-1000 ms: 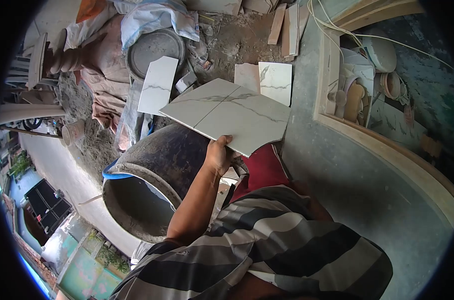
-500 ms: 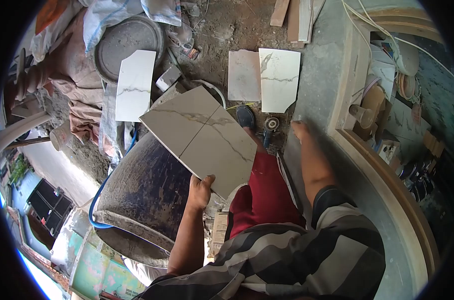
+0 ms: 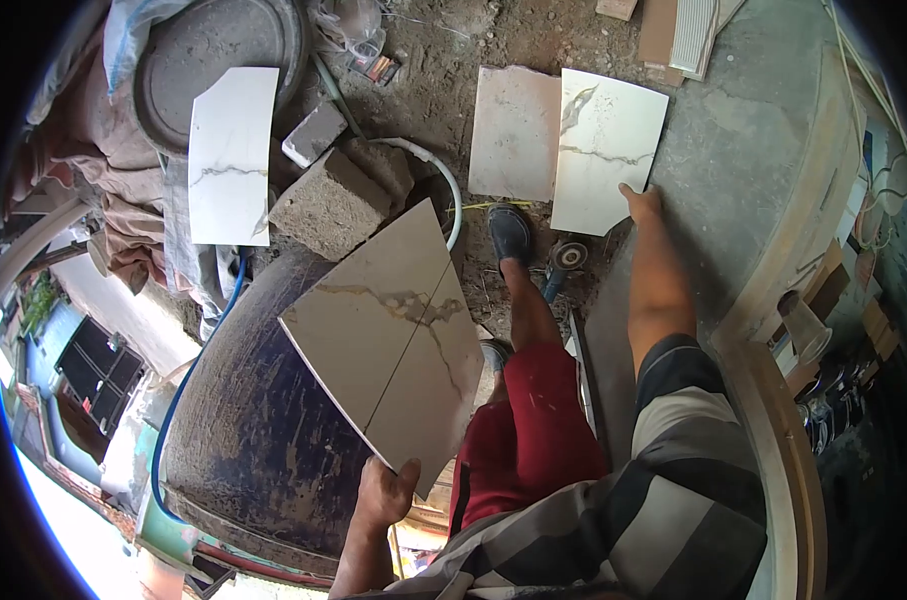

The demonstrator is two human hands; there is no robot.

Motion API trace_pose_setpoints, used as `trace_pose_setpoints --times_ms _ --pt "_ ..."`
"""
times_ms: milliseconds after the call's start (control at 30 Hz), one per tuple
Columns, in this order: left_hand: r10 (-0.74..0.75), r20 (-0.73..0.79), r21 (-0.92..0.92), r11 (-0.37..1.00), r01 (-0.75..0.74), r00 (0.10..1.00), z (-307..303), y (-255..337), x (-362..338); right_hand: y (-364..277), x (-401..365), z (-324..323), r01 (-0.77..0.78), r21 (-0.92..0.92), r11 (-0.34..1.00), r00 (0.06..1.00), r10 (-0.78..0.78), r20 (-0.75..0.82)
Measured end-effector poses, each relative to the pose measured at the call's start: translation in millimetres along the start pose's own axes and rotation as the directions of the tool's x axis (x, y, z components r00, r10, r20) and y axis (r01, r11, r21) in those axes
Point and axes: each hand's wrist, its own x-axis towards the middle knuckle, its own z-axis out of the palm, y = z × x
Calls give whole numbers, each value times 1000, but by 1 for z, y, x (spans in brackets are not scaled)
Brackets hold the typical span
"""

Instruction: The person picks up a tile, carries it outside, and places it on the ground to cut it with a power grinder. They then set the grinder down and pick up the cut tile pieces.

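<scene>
My left hand (image 3: 385,492) grips the lower edge of a large marbled tile (image 3: 388,345), thumb on its face. A thin dark line runs across that tile, which is tilted over the dark drum. My right hand (image 3: 641,203) is at the lower right corner of a white marbled tile (image 3: 605,150), with thumb and fingers apart around the corner; whether it grips the tile is unclear. This tile lies beside a dusty pinkish tile (image 3: 514,132). An angle grinder (image 3: 567,258) rests on the ground just below the white tile.
A dark drum (image 3: 263,400) lies at the left, with a blue hose (image 3: 195,385) along it. Concrete blocks (image 3: 335,205) and another cut white tile (image 3: 231,160) are above it. A grey ledge (image 3: 713,170) runs down the right. My shod foot (image 3: 509,236) is near the grinder.
My right hand has moved from the ledge to the white tile's corner. The tile in my left hand has turned to a steeper angle. The view has shifted.
</scene>
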Motion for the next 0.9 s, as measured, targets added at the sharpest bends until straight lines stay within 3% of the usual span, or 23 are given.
trace_pose_setpoints --times_ms 67,100,133,200,267,333,367,467,533,600,767,900 --pt "-70 25 124 990 66 997 1 -6 -2 -3 8 5 -33 13 999 999 33 -4" --pt "-2 -69 145 989 12 998 8 -7 0 -8 8 6 -32 -18 999 999 32 -17" --pt "-25 -120 130 991 41 993 9 -8 0 -10 12 10 -67 -64 996 997 65 -30" --pt "-221 44 215 954 207 974 6 -9 -2 -8 28 18 -47 -60 997 999 45 -30" --pt "-168 -27 156 973 171 985 8 -11 -4 -7 37 25 -75 -65 995 992 68 -109" --pt "-379 115 221 911 348 918 11 -24 -5 -41 6 1 -164 -169 972 985 154 -72" --pt "-308 106 169 943 288 945 16 -40 -10 -51 -4 -3 -151 -169 974 988 142 -68" --pt "-305 108 199 939 280 946 21 -47 -16 -55 -7 9 -202 -233 951 975 172 -142" --pt "-323 125 147 941 305 938 24 -55 -20 -41 8 28 -174 -216 961 955 111 -276" --pt "-391 189 131 919 371 901 27 -62 -23 -45 2 24 -186 -223 957 955 123 -269" --pt "-379 184 69 925 373 907 36 -68 -25 -64 -12 8 -204 -196 959 970 171 -174" --pt "-408 188 40 912 408 894 39 -72 -25 -36 10 38 -176 43 983 957 181 -228"
